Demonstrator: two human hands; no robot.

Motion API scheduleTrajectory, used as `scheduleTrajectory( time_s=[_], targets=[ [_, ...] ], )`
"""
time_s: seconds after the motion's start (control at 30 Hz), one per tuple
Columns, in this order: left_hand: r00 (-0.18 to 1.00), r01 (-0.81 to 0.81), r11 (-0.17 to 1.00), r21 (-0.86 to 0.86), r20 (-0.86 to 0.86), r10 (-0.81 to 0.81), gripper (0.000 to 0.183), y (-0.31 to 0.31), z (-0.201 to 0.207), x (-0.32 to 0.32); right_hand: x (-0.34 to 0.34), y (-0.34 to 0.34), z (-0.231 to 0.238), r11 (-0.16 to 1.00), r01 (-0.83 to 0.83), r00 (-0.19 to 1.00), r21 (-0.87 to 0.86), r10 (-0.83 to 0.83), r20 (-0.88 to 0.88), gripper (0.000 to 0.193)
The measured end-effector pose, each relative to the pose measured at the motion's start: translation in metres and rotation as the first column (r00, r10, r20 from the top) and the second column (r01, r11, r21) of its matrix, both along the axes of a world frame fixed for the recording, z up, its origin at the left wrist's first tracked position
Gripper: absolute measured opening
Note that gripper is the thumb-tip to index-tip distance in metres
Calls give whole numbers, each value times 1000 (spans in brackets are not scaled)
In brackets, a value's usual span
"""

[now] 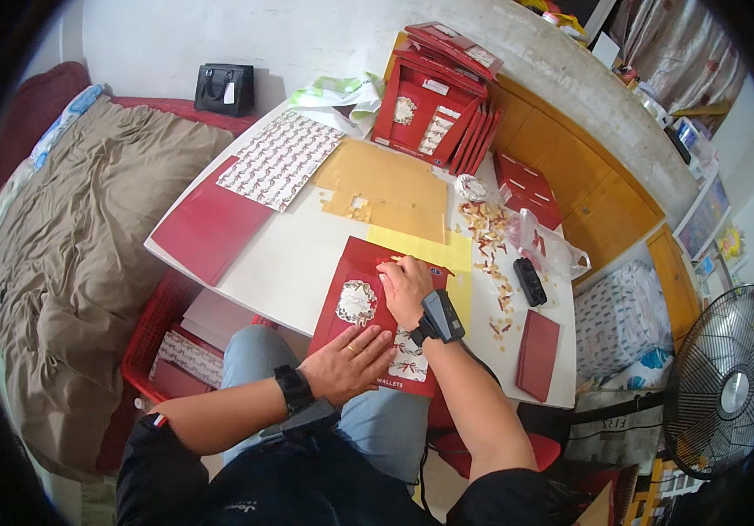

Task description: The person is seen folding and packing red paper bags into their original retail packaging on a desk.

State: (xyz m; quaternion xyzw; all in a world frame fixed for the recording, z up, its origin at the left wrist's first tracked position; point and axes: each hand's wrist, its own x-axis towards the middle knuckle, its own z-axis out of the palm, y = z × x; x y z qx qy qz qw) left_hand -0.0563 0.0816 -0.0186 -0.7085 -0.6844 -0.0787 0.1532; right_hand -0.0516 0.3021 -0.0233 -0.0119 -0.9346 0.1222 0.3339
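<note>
A red cardboard folder (pixel 350 266) lies tilted over the near edge of the white table and my lap. It bears a round floral paper piece (pixel 357 303) and a patterned strip (pixel 408 361) with bows. My left hand (pixel 352 361) rests flat across its lower part, fingers stretched out. Near the folder's top edge, my right hand (pixel 407 291) is closed, fingertips pressed down together. A small red and yellowish bit shows by those fingertips; whatever they pinch is too small to make out.
Small tan and red paper bits (pixel 488 237) lie scattered beside a black case (pixel 530 280). Red folders (pixel 412 105) are stacked at the back. Patterned sheets (pixel 282 158), brown card (pixel 385 184) and a plastic bag (pixel 545 245) cover other spots. A fan (pixel 732 394) stands right.
</note>
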Motion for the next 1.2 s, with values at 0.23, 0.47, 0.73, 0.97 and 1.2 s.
scheduleTrajectory(
  time_s=[0.23, 0.47, 0.73, 0.97, 1.2],
  targets=[
    [998, 39, 999, 0, 57, -39, 74, 0, -2, -7, 1, 0, 4, 1000, 15, 1000, 14, -15, 22, 13],
    [998, 17, 1000, -26, 64, -16, 72, 0, 4, -6, 6, 0, 13, 999, 39, 994, -21, -36, 107, 25],
    [1000, 12, 1000, -3, 9, -12, 56, 1, -1, -12, 11, -11, 19, 992, 91, 848, 89, -124, 515, 68],
    [998, -60, 998, 3, 16, 60, 70, 2, 9, -10, 12, -11, 21, 993, 94, 829, 77, -121, 546, 70],
    [974, -156, 987, -21, 164, 158, 93, 1, -10, -15, 10, -13, 21, 994, 83, 824, 77, -111, 555, 70]
  ],
)
